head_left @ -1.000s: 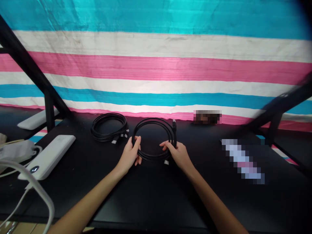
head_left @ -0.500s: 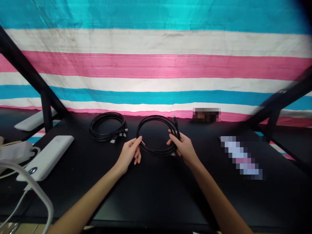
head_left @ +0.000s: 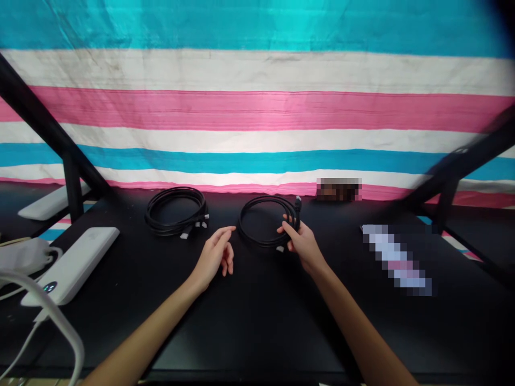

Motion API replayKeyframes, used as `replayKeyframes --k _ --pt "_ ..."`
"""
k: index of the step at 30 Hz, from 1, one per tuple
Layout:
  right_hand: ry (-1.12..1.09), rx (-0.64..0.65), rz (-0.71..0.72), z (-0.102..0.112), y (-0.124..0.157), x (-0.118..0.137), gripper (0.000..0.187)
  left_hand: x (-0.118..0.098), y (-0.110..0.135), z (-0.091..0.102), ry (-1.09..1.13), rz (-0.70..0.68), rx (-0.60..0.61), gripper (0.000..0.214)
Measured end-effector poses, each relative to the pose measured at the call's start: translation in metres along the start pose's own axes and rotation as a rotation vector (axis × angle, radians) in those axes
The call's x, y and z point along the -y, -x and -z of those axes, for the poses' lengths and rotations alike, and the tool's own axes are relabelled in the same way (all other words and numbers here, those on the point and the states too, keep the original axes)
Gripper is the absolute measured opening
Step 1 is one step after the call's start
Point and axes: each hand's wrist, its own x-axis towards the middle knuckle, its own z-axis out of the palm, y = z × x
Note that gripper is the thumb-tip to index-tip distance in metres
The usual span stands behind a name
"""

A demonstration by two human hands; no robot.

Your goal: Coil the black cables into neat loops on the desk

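Note:
A coiled black cable [head_left: 257,214] lies on the black table [head_left: 257,321] in front of me. My right hand [head_left: 303,245] grips the right side of this coil, fingers closed round the strands near a plug end. My left hand [head_left: 215,254] hovers just left of the coil, fingers loosely apart and holding nothing. A second coiled black cable [head_left: 176,210] with silver plug ends rests further left on the table.
A white power bank [head_left: 72,264] lies at the left, with white cables [head_left: 48,316] and a white adapter [head_left: 24,253] beside it. Black frame bars [head_left: 48,128] slant at both sides. A striped cloth [head_left: 257,107] hangs behind. Blurred items sit at the right.
My left hand has let go of the coil and drawn back a little. My right hand has shifted the coil to the right and slightly away.

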Motion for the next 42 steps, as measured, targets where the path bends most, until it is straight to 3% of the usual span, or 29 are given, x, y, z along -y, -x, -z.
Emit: replayKeyframes --k 10,26,31,35,38,42 --pt "-0.042 -0.001 -0.108 0.002 -0.006 -0.003 0.029 0.004 -0.003 0.002 0.041 -0.035 0.000 0.040" --pt "0.062 0.110 0.028 0.014 -0.022 -0.009 0.019 0.011 -0.009 0.003 0.009 -0.045 0.001 0.039" --pt "-0.045 0.050 0.028 0.014 -0.022 -0.009 0.045 0.005 -0.008 0.006 -0.099 -0.204 -0.187 0.030" --pt "-0.105 -0.021 0.090 0.015 -0.024 -0.010 0.063 -0.001 -0.005 0.011 -0.337 -0.334 -0.263 0.022" --pt "0.046 -0.131 0.258 0.018 -0.024 -0.010 0.055 -0.006 -0.004 0.016 -0.587 -0.453 -0.365 0.018" --pt "0.229 -0.204 0.421 0.019 -0.016 -0.003 0.035 -0.013 -0.007 0.027 -1.018 -0.538 -0.654 0.025"
